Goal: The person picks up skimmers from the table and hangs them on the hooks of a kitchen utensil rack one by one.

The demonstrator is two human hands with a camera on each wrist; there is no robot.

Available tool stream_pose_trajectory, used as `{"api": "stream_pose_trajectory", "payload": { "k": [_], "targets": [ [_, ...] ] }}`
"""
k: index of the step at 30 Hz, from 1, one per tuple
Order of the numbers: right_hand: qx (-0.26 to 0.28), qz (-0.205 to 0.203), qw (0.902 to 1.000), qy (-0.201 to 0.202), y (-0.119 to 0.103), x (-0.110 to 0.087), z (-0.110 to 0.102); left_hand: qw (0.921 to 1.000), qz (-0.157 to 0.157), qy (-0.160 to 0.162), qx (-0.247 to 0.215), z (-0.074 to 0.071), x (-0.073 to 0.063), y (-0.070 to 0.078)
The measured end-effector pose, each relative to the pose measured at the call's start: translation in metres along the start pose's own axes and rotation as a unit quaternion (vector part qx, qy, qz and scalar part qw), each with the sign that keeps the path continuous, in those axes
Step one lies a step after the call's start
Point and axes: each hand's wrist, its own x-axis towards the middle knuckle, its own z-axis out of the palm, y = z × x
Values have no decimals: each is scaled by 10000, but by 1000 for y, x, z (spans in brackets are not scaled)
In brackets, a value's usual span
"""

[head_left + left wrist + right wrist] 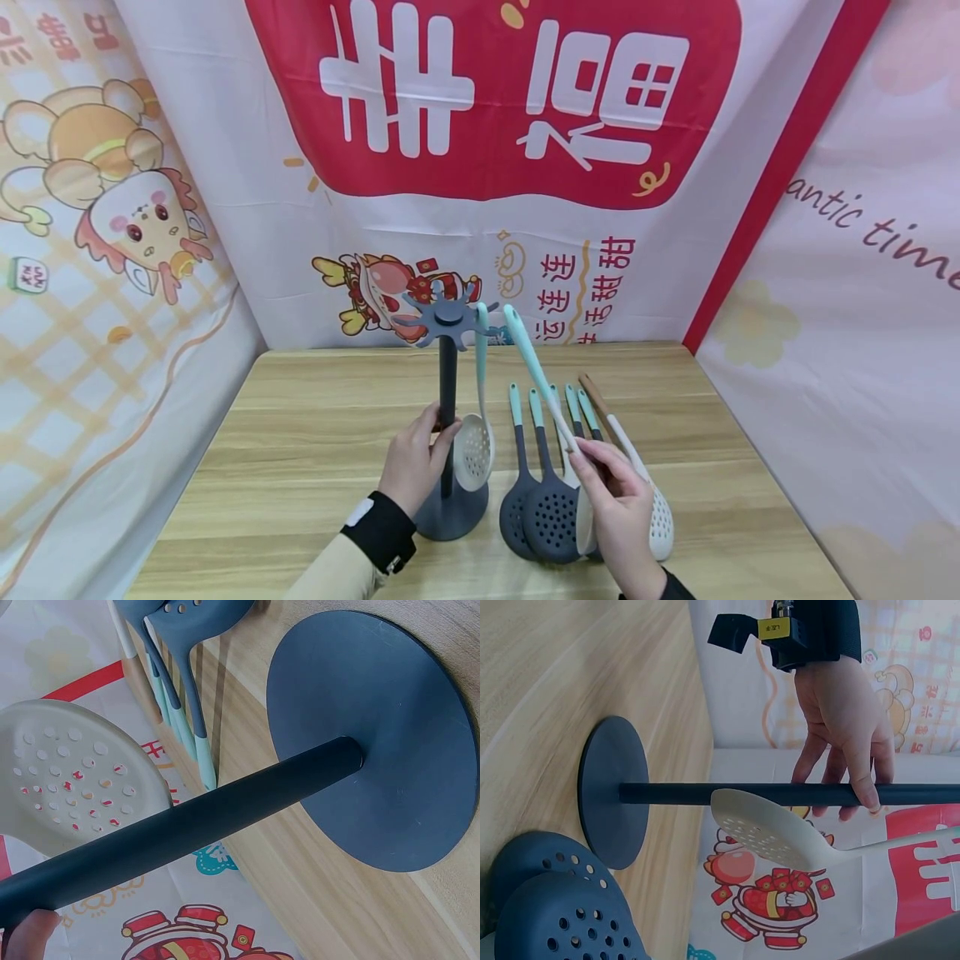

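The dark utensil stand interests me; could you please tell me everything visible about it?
The dark blue-grey stand has a flat round base, a slim pole and a crown of hooks on top. Its matte surface could be plastic or coated metal. It stands upright on the wood-grain table; the left hand grips its pole, and a pale perforated skimmer hangs from a hook.

Stand pole (225, 808) and round base (405, 780) looking smooth, matt; plastic or coated metal, unclear. Base showing faint scuffs. Pale skimmer (91, 780) reading as smooth plastic, dull. Tabletop (315, 433) showing wood grain, low sheen. Backdrop (487, 215) hanging as printed cloth, lightly creased.
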Motion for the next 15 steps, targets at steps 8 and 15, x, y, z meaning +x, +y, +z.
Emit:
{"api": "stream_pose_trajectory", "payload": {
  "k": [8,15],
  "targets": [
    [323,-260,9990,-149,1,-5,1,10000,6,2,-6,0,1,-2],
    [311,-201,9993,-103,2,-7,2,10000,44,26,-33,1,2,-4]
  ]
}}
